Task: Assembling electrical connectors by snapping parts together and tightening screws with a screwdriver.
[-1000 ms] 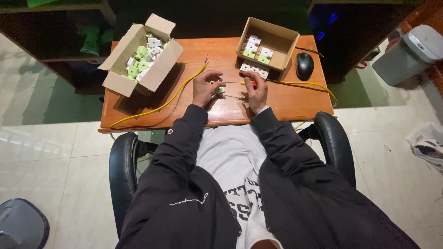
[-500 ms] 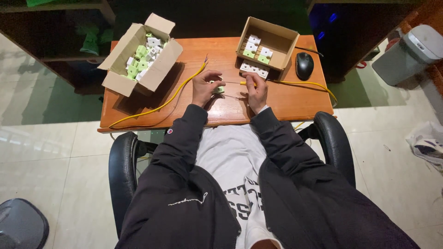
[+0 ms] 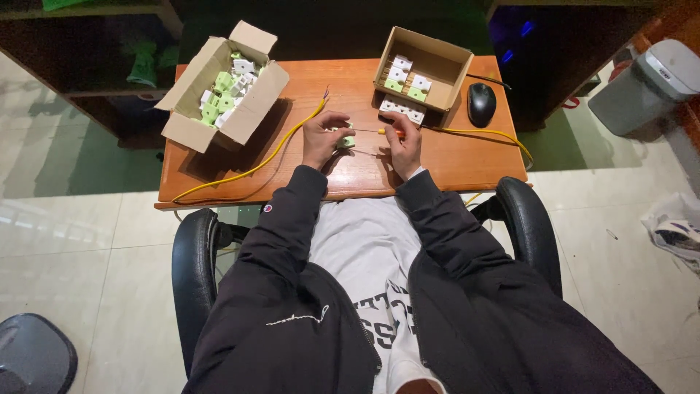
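Orange wood desk [image 3: 452,157] in front of me, seen from above, my black sleeves reaching onto it from the chair [image 3: 191,270]. My left hand [image 3: 321,138] is curled around a small green-and-white block [image 3: 345,138], fingers closed on it, holding it just above the desk near the middle. My right hand [image 3: 405,142] is closed on a screwdriver [image 3: 385,133] with an orange-yellow handle; its thin shaft points left and its tip sits at the block. The two hands are close together, the block between them. A yellow cable [image 3: 273,149] runs from the left front edge of the desk up toward my left hand, bare wire ends showing near its tip. A second yellow cable [image 3: 485,133] trails right from beside my right hand and drops over the desk's right edge. Far left, an open cardboard box [image 3: 191,98] holds a heap of green and white blocks. Far right, a smaller open box [image 3: 445,62] holds a few of the same, with a short row of white blocks [image 3: 401,109] lying just in front of it. A black mouse [image 3: 481,103] rests beside that box.
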